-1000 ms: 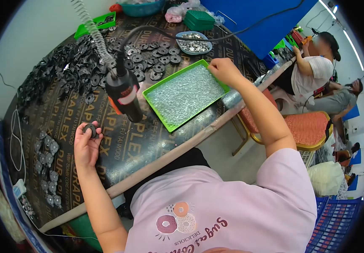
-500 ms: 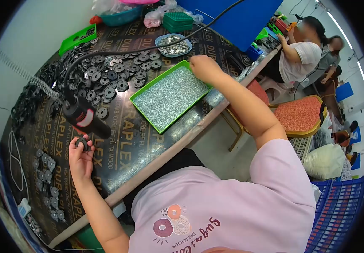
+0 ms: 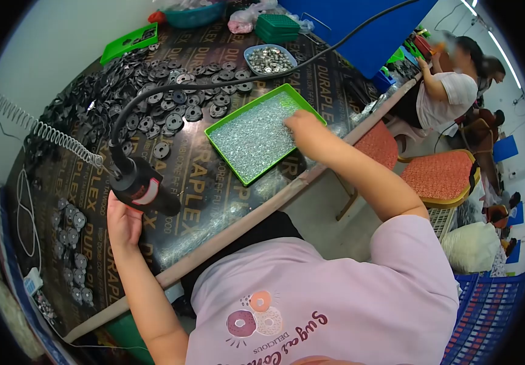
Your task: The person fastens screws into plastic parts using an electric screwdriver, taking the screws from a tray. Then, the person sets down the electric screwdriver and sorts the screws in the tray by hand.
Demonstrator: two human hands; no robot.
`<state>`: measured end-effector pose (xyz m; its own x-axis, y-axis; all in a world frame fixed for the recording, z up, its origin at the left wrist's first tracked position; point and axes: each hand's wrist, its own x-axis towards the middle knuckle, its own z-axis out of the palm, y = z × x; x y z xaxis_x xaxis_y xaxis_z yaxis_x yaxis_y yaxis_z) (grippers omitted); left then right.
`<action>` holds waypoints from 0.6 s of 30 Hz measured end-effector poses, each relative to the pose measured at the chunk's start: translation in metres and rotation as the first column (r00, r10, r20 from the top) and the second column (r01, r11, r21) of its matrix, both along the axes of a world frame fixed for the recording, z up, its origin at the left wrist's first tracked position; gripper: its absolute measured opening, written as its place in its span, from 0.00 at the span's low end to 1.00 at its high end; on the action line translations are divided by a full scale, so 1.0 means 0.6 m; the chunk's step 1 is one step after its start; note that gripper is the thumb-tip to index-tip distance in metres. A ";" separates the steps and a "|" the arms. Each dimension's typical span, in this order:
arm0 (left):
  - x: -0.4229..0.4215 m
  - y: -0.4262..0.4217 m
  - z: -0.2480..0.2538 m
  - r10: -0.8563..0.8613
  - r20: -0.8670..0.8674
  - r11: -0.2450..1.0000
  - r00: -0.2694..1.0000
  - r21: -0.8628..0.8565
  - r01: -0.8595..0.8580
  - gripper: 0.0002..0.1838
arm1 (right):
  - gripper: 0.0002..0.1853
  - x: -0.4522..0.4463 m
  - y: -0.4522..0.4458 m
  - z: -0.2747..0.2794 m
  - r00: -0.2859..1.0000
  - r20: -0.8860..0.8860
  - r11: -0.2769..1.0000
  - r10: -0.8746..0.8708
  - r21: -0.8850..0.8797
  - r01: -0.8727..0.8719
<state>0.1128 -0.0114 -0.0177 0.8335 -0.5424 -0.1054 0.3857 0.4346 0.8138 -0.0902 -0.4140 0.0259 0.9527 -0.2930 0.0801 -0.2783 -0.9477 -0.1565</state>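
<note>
My left hand (image 3: 124,222) is near the table's front left, partly hidden behind the hanging black power screwdriver (image 3: 147,190); its fingertips and anything in them are out of sight. My right hand (image 3: 305,132) is over the right part of the green tray (image 3: 245,181), its fingers drawn together at the small silver pieces (image 3: 253,137). Whatever those fingers hold is too small or hidden to make out. Round black discs (image 3: 173,121) lie spread beyond the screwdriver.
A bowl of metal parts (image 3: 270,59) stands behind the tray. Dark parts (image 3: 92,97) are heaped at the back left, and more discs (image 3: 71,228) lie at the left. Cables hang over the table. Another person (image 3: 451,91) sits at the right, past orange chairs (image 3: 438,176).
My right hand has moved from the tray's far right corner inward over the silver pieces. The screwdriver now covers my left fingers and the black disc seen in them before.
</note>
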 end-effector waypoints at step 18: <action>0.008 0.012 -0.013 -0.012 -0.057 1.000 0.998 -0.011 0.012 0.13 | 0.14 0.056 0.015 -0.030 0.958 0.204 0.947 0.202 0.209 -0.244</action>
